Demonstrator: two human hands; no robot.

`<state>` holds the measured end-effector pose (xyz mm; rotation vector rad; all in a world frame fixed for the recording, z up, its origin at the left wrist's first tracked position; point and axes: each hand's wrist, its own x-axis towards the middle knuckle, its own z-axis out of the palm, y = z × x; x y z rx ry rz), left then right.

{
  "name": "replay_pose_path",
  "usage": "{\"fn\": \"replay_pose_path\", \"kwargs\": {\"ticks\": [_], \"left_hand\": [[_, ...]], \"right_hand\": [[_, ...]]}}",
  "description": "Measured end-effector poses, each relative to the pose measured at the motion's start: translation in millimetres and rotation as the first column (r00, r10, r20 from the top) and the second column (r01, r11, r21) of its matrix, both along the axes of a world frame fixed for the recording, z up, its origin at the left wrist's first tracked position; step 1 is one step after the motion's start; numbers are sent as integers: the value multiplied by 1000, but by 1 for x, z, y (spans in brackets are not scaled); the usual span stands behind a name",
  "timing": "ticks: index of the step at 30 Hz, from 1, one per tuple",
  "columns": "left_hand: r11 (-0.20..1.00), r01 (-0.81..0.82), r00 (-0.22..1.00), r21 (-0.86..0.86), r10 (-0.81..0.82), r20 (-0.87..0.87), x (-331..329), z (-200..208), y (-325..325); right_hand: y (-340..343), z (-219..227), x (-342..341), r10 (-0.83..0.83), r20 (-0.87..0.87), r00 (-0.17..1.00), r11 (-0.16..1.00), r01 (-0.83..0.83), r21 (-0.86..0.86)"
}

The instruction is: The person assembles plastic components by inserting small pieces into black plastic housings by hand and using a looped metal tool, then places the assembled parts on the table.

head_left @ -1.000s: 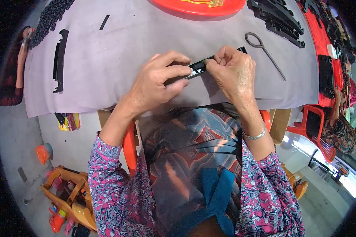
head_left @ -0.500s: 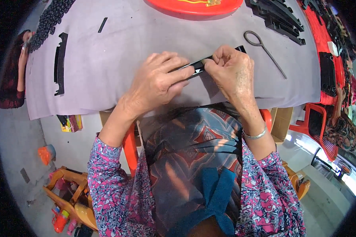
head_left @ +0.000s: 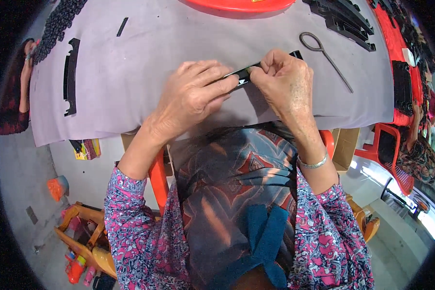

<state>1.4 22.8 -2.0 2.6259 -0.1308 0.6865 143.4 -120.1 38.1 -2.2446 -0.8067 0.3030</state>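
“Head view: over the near middle of a grey-lilac cloth (head_left: 150,87), 1 black strip (head_left: 244,77), long, narrow and channel-like, slanting from near left to far right. Resting or lifted, cannot tell.”

“Held how?”

“Pinched by the right hand (head_left: 286,82), with thumb and forefinger together on the right half, leaving the far right end poking out beyond. Touched also by the left hand (head_left: 193,92), with fingers half curled and slightly parted, draped over the left end. Gripping or only pressing there, cannot tell; thumb hidden.”

“Likely to handle how?”

“Judging by looks, light and stiff, probably plastic. Shiny along the edges, so perhaps a little slippery. Apparently thin-walled, so might crack if bent hard. Best taken by the 2 long outer sides, near the ends.”

“And the counts?”

“At the strip, 2 hands. Between them, 1 strip. At left on the cloth, 1 notched black piece (head_left: 72,77); farther off and more to the right, 1 small black sliver (head_left: 122,26). Right of the hands, 1 metal rod (head_left: 334,67) with a looped end. At the far edge, 1 red tray (head_left: 241,6), partly cut off. Far and right, black pieces (head_left: 348,30) in a stack, overlapping too much to count. Far and left, small dark lumps (head_left: 58,29) in a heap, likewise uncountable.”
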Motion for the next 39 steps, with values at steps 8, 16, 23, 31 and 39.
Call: {"fn": "replay_pose_path", "kwargs": {"ticks": [8,16,23,31,39], "left_hand": [[1000,-3,1000,6,3,-9,0,-1,0],[998,47,997,-44,-49,-56,1,2,5],[999,19,1000,-26,-20,-19,1,4,1],[1000,14,1000,-17,-14,-11,1,3,-1],[1000,22,997,-16,-23,-72,1,1,1]], "right_hand": [[0,-3,0,-6,-6,1000,1000,6,-20],[1,-1,0,6,42,999,1000,-6,-18],[-5,0,8,32,-1,999,999,-32,-37],[-7,9,3,52,80,995,995,-45,-89],[-17,9,4,62,120,991,997,-57,-45]]}}
